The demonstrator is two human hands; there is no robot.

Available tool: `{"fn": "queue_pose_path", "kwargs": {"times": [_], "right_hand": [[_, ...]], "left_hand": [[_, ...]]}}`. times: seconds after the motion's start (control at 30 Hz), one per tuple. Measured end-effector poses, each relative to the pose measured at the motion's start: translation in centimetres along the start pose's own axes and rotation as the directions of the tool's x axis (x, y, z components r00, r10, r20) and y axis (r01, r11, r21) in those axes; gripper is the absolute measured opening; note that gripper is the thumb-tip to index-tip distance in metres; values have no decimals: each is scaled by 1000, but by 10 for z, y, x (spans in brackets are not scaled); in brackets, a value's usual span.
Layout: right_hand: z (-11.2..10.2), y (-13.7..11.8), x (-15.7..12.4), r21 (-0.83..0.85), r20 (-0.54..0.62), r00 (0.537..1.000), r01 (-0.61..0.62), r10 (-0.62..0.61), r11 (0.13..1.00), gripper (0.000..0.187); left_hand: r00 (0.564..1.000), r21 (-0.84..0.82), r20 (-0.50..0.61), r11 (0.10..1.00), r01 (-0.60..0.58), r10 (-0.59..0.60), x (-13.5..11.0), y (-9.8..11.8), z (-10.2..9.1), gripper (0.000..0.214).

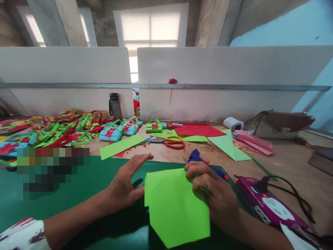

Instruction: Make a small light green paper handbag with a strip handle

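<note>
A bright green craft sheet (pixel 174 205), folded over along its top and left edges, is held tilted up in front of me. My right hand (pixel 215 194) grips its upper right side between curled fingers and thumb. On the left, my left hand (pixel 126 184) is open, its fingers stretched forward and apart, with the thumb tip close to the sheet's left edge; whether it touches I cannot tell. Just behind my right hand lies a blue glue gun (pixel 197 157), its body partly hidden by the fingers. Scissors with red and yellow handles (pixel 174 141) lie farther back.
A dark green mat (pixel 104 173) covers the near table. Small felt-like bags (pixel 111 132) and a colourful heap (pixel 70 128) lie at the left, a bottle (pixel 115 106) behind. Red sheets (pixel 197 129) lie centre back. A purple power strip (pixel 270 203) with a cord is at right.
</note>
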State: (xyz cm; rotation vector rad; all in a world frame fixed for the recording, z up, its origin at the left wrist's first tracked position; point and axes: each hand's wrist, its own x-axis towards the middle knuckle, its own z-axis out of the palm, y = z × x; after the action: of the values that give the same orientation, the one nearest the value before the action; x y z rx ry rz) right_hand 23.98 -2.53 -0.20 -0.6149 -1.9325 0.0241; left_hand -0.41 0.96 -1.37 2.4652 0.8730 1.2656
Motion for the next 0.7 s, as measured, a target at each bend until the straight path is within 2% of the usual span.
{"fn": "queue_pose_path", "kwargs": {"times": [0.07, 0.13, 0.27, 0.4, 0.47, 0.63, 0.7], "right_hand": [[6, 4, -4, 99, -4, 992, -124, 125, 987, 16], [9, 8, -7, 204, 11, 973, -230, 232, 952, 17], [13, 10, -10, 384, 76, 919, -384, 386, 840, 20], [14, 6, -6, 468, 110, 843, -511, 526, 721, 32], [14, 4, -6, 453, 131, 814, -557, 566, 696, 30], [16, 4, -10, 449, 174, 809, -573, 562, 686, 20], [16, 3, -9, 448, 211, 790, -602, 576, 661, 21]], "left_hand": [[993, -131, 53, 985, 116, -109, 1, 4, 2, 43], [987, -231, 68, 960, 156, -145, 2, 10, 3, 31], [995, -359, 21, 928, 96, -95, 2, 23, 3, 23], [996, -363, 1, 929, 79, -84, 0, 32, 0, 25], [997, -353, -7, 933, 70, -77, -1, 34, -2, 28], [998, -374, -7, 926, 55, -62, 0, 34, -1, 25], [999, -394, -20, 919, 20, -30, 1, 34, 0, 24]]}}
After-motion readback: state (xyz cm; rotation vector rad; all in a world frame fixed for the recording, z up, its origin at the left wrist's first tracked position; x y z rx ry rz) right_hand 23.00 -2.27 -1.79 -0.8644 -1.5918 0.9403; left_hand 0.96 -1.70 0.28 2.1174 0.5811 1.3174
